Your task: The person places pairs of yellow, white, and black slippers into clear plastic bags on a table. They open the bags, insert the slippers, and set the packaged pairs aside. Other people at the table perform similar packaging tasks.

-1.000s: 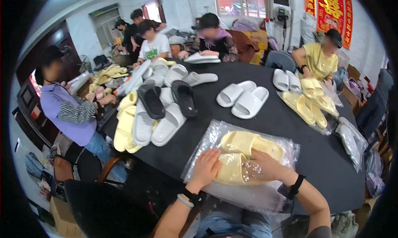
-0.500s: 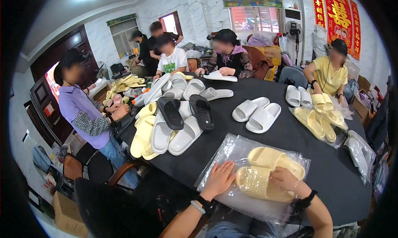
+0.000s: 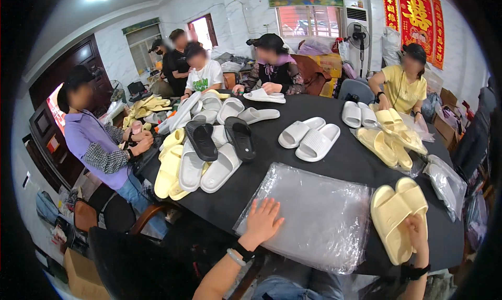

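My left hand (image 3: 264,219) lies flat with fingers spread on the left part of a pile of clear plastic bags (image 3: 319,216). To the right of the bags is a pair of pale yellow slide slippers (image 3: 392,211), side by side with toes pointing away from me. My right hand (image 3: 415,232) is at the right slipper, its fingers curled in at the footbed behind the strap. Part of its grip is hidden.
Beyond the bags stands a white slipper pair (image 3: 317,140). A heap of white, yellow and black slippers (image 3: 222,161) covers the table's left side. At right are more yellow slippers (image 3: 387,145) and bagged white ones (image 3: 442,182). Several people work around the black table (image 3: 285,182).
My right hand and the yellow slippers have moved right, off the plastic bags. My left hand still rests on the bags. The view has shifted slightly.
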A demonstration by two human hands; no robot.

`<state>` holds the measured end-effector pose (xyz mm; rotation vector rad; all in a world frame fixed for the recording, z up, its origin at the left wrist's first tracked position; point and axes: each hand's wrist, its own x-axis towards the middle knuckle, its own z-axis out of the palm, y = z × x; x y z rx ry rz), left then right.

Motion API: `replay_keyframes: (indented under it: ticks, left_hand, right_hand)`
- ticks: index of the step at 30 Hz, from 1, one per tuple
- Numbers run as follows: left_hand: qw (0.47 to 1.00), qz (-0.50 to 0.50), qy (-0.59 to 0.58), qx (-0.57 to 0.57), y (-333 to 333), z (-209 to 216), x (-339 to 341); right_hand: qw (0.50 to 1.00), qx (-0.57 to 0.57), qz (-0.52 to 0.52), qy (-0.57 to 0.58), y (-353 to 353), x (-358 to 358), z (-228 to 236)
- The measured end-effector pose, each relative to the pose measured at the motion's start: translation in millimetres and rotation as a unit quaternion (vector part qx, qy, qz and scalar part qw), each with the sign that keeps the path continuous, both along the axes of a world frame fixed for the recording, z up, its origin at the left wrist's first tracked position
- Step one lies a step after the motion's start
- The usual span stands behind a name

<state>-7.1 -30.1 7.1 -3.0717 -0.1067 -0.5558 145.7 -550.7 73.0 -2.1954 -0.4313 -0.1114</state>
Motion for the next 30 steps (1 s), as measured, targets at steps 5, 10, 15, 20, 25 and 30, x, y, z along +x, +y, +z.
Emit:
replay_keyframes:
  ticks: [5,10,15,20,25,30]
  left_hand:
    - [0.999,0.0,0.04,0.009,7,13,-7]
    - [0.999,0.031,0.015,0.013,26,15,-18]
    - [0.995,0.065,0.048,-0.058,48,7,-23]
    - [0.996,0.022,0.017,-0.085,54,-9,-16]
    - [0.995,0.036,0.03,-0.085,53,-9,-17]
    - [0.993,0.038,0.047,-0.097,58,-6,-18]
  right_hand:
    - [0.997,0.071,0.03,-0.031,63,-34,83]
    - [0.979,0.034,0.192,-0.056,153,-40,95]
    - [0.933,-0.083,0.315,-0.153,244,-39,67]
    - [0.93,-0.207,0.259,-0.16,272,-19,-2]
    - [0.943,-0.144,0.294,-0.054,247,-32,4]
    - [0.967,-0.113,0.212,-0.081,191,-67,6]
